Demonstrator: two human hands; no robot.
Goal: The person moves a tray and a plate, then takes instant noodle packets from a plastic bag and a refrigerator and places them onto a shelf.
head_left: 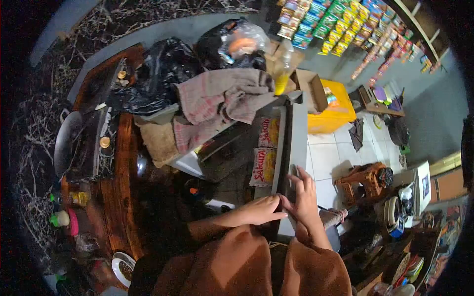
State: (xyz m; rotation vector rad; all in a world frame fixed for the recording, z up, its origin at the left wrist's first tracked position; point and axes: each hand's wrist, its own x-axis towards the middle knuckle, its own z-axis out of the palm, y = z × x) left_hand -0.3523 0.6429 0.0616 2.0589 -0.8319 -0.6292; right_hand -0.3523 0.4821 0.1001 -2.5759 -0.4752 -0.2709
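Note:
My left hand [260,210] reaches in from the left at the front edge of the grey-framed case. Its thumb stretches out to the right, apart from the other fingers, which are partly hidden. Beside it, my right hand [304,197] is raised with fingers bent and spread, close over the case's grey edge [295,143]. The tips of the two hands meet or nearly meet, and I make out no object between them. Just beyond, inside the case, lie two red-and-yellow "Sakura" packets [264,166].
A checked cloth [217,93] drapes over the case near black plastic bags [165,69]. A yellow box [331,111] carries an open carton [310,91]. Sachet strips [335,24] hang at upper right. A wooden stool [363,182] stands on the tiled floor. Left is a wooden counter [116,212].

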